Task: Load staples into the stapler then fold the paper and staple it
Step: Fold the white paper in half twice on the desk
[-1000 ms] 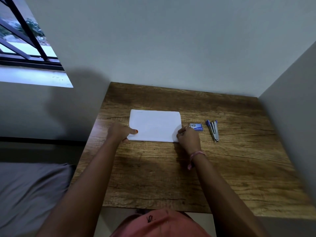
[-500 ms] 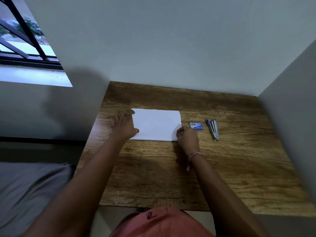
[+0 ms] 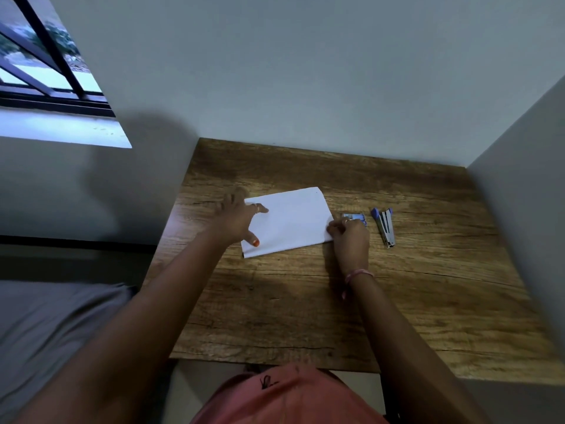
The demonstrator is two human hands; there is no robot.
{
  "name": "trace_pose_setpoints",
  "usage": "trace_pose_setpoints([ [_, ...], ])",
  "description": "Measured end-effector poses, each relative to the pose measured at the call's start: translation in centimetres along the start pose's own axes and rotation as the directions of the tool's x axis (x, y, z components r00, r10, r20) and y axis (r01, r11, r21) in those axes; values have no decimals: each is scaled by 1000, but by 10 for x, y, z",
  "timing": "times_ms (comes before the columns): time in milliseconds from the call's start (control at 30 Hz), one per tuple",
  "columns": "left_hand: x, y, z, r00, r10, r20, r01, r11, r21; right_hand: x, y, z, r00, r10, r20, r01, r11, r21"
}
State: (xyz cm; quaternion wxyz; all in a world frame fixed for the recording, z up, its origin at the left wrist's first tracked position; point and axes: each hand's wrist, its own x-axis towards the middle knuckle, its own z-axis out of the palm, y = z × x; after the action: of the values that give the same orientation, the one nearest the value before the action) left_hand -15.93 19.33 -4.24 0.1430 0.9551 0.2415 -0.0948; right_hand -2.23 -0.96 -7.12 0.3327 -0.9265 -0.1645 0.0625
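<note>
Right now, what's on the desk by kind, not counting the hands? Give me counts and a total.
Paper sheet: 1
Staple box, blue: 1
Stapler, blue and metal: 1
Total: 3 things on the wooden desk

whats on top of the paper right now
The left hand lies spread on the paper's left edge; the right hand pinches its near right corner. Whatever lies under the sheet is hidden.
</note>
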Motion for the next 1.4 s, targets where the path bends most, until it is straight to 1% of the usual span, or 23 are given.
trace_pose_setpoints([
  [33,2,2,-2,996,88,21,-88,996,6,-2,1,2,1000,1,-13,-1,1000,0],
  [100,6,7,-8,961,255,105,-258,966,13,-7,2,7,999,1,-51,-1,1000,-16],
  [167,13,12,-12,914,337,226,-357,933,52,-12,3,9,995,-16,-99,11,999,-52],
  [233,18,15,-14,877,347,332,-395,915,86,-17,6,8,988,-70,-137,48,987,-153],
  [300,20,15,-15,852,343,395,-400,914,69,-20,8,7,984,-117,-136,84,970,-226],
  [400,19,14,-18,831,329,448,-382,924,30,-22,8,6,982,-144,-122,112,965,-236],
  [500,19,16,-17,839,315,443,-356,934,9,-26,9,5,973,-201,-117,168,956,-242],
  [600,16,15,-13,861,327,390,-347,938,-21,-26,12,5,967,-237,-97,198,932,-303],
  [733,12,12,-5,884,331,329,-338,940,-36,-26,14,5,976,-217,-34,186,899,-396],
  [867,10,11,-1,896,331,297,-333,942,-44,-33,14,3,977,-212,17,195,861,-469],
  [933,10,11,-2,896,335,290,-335,941,-50,-35,11,1,982,-187,21,174,862,-476],
  [1033,9,10,-2,895,337,293,-340,939,-44,-36,8,-5,994,-113,0,100,885,-455],
  [1233,7,10,-5,878,346,331,-358,933,-26,-44,-1,-5,997,-76,35,83,841,-535],
  [1400,5,12,-10,864,336,377,-385,921,63,-50,-17,4,996,27,83,22,843,-538],
])
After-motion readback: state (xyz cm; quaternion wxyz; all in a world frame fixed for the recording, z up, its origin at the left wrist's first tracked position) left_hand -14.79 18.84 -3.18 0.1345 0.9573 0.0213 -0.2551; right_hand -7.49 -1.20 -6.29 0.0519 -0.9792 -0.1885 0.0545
